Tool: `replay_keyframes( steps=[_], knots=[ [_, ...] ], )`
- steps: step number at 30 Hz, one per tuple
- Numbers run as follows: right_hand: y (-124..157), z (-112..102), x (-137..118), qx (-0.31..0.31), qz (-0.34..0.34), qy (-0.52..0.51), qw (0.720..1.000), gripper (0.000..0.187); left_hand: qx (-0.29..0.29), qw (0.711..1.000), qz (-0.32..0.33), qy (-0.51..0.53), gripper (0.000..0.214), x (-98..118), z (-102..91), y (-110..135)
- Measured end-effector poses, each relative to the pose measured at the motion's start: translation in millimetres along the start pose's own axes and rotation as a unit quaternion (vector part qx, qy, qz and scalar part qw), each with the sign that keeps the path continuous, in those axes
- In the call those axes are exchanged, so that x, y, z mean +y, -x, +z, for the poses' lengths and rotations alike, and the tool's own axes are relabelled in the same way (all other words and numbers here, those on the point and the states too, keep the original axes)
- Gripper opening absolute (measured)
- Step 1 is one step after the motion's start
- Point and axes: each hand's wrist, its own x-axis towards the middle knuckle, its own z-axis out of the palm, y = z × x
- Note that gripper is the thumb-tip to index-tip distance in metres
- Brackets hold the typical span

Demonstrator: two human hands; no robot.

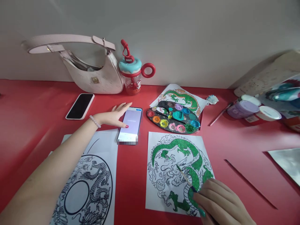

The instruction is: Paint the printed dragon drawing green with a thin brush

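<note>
My left hand (116, 117), with a beaded bracelet at the wrist, lies over the left edge of a lit smartphone (132, 120). Its fingers are stretched out, and the red-nailed thumb rests on the screen. In my right hand (217, 200) is a thin paintbrush (186, 178), its tip over the dragon drawing (153, 200). Much of that dragon's body is painted green; the head is uncoloured line work. Behind the drawing sits a black paint palette (159, 107) with several colours in its wells, partly covering a painted dragon picture (174, 89).
An uncoloured round dragon print (77, 197) lies under my left forearm. A dark-screened phone (80, 107), a pale handbag (100, 81) and a donut-lidded cup (132, 78) stand at the left and back. Paint tubs (243, 107) and a loose brush (250, 183) are at right.
</note>
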Motion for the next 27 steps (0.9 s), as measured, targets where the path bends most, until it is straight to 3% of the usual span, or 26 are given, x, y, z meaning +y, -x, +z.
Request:
replay_keyframes(
  steps=[5, 11, 14, 18, 20, 23, 27],
  knots=[
    [5, 3, -3, 0.01, 0.01, -0.045, 0.999, 0.018, 0.052, 0.997, 0.021, 0.06, 0.097, 1, 3.5, 4],
    [8, 5, -2, 0.021, -0.024, -0.047, 0.998, 0.016, 0.217, 0.951, 0.034, 0.22, 0.069, 3, 21.3, 17],
    [11, 6, 1, 0.013, -0.025, -0.052, 0.998, 0.015, 0.265, 0.947, 0.004, 0.181, 0.063, 15, 33.9, 32],
    [13, 8, 5, 0.015, -0.022, -0.046, 0.999, 0.015, 0.327, 0.942, 0.002, 0.08, 0.053, 50, 57.2, 71],
    [14, 8, 5, 0.02, -0.022, -0.039, 0.999, 0.015, 0.332, 0.941, 0.056, 0.035, 0.048, 74, 71.4, 95],
    [14, 8, 5, 0.02, -0.023, -0.04, 0.999, 0.014, 0.285, 0.942, 0.175, -0.037, 0.049, 112, 95.1, 126],
    [16, 10, 5, 0.018, -0.021, -0.041, 0.999, 0.014, 0.213, 0.898, 0.373, -0.091, 0.036, 159, 130.1, 148]
  ],
)
